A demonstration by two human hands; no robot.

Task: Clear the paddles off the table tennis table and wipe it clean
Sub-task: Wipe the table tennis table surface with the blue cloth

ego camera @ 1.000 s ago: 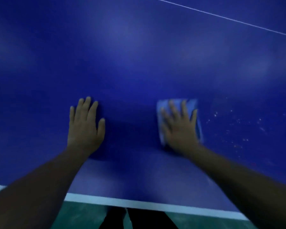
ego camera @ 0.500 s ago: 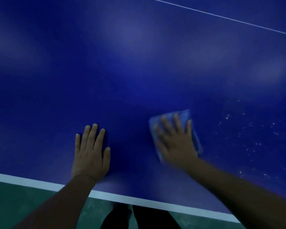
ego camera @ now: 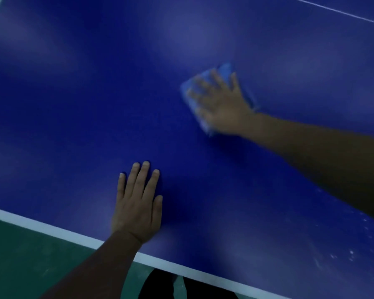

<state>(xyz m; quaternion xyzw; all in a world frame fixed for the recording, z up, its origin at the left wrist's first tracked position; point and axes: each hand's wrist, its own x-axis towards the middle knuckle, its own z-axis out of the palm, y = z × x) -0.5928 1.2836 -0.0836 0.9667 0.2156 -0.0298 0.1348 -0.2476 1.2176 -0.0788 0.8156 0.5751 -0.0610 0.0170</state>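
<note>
The left hand (ego camera: 137,209) lies flat, fingers straight and released, bracing on the table (ego camera: 73,104) just inside its white edge line. Farther right, the right hand (ego camera: 221,104) presses a blue cloth (ego camera: 224,69) under spread fingers (blurred, so likely mid-stroke). No paddles show; the wiping step appears in hand. Pale specks (ego camera: 352,253) right of both hands probably want the next pass.
</note>
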